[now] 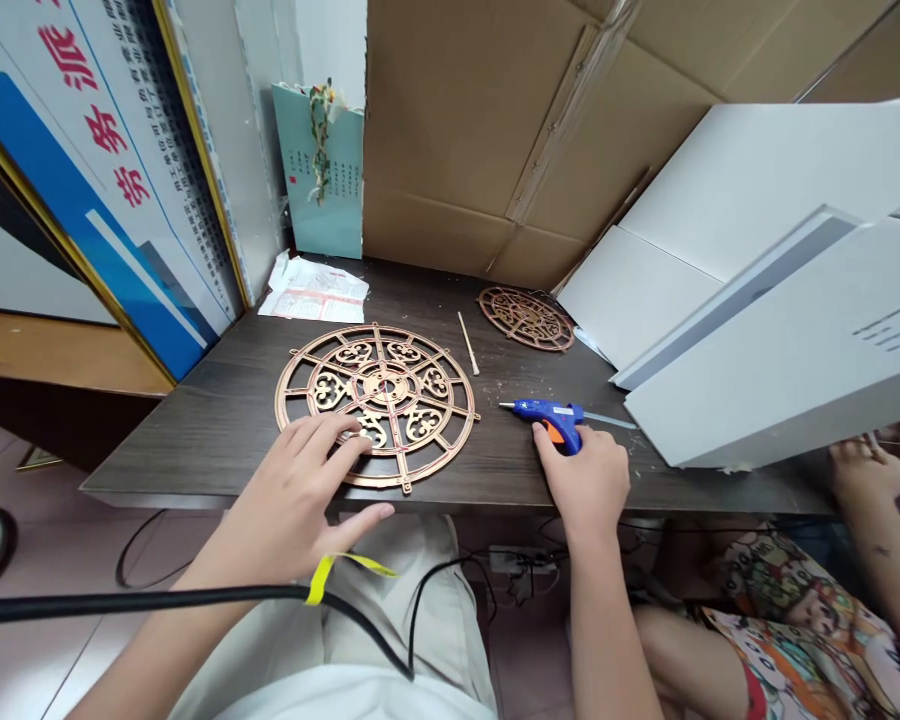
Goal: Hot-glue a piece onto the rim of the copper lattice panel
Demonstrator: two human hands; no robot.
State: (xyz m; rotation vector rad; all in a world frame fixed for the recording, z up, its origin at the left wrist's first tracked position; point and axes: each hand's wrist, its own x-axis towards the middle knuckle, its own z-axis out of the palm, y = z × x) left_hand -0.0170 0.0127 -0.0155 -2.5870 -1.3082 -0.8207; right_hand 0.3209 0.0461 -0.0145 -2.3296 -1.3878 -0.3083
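A: Surroundings first. What lies about the dark wood-grain counter [217, 420]?

B: Cardboard sheets [487, 130] stand against the back wall. White boards [780, 330] lean in from the right, their lower edge resting on the counter close to the glue gun [551, 415]. A teal paper bag [330, 180] stands at the rear, with printed papers [315, 290] lying flat in front of it. A framed poster with red characters [97, 160] leans at the far left.

A: And between the hands?

B: A thin wooden stick [469, 343] lies beside a smaller bronze disc [526, 318] set farther back. A black cable with a yellow tie [322, 580] crosses below the left forearm, off the counter. Another person's hand [866, 470] shows at the right edge, under the boards.

A: Describe the main piece.

B: The large openwork disc [377, 395] is round, copper-coloured, with spokes and scroll cut-outs around a central hub; small pegs project from its rim. It lies flat near the front edge of the counter.

A: Hand states?

B: The left hand [300, 500] is spread open, fingertips pressing the disc's near-left rim, grasping nothing. The right hand [585, 480] is closed around the blue glue gun's grip, nozzle pointing left, the gun resting on the counter to the right of the disc.
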